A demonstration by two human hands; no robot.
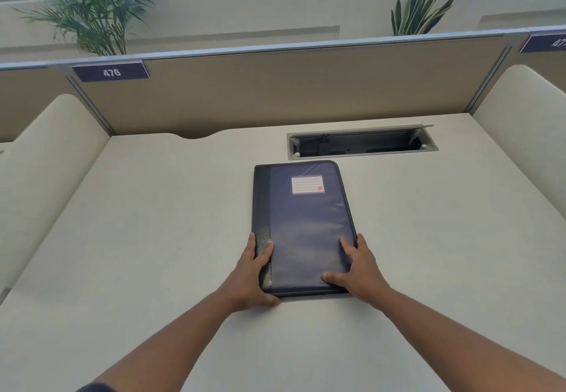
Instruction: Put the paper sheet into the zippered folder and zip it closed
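A dark blue zippered folder (pixel 306 220) lies flat and closed on the pale desk (pixel 153 238), with a black spine strip along its left side and a white label near its far end. My left hand (pixel 252 275) grips the folder's near left corner, fingers on top and thumb at the front edge. My right hand (pixel 356 272) holds the near right corner, fingers spread over the cover and side. No paper sheet is in view.
An open cable tray slot (pixel 361 143) is cut into the desk just beyond the folder. A tan partition (pixel 275 88) with a "476" tag closes the back. Padded dividers stand at both sides. Plants rise behind the partition.
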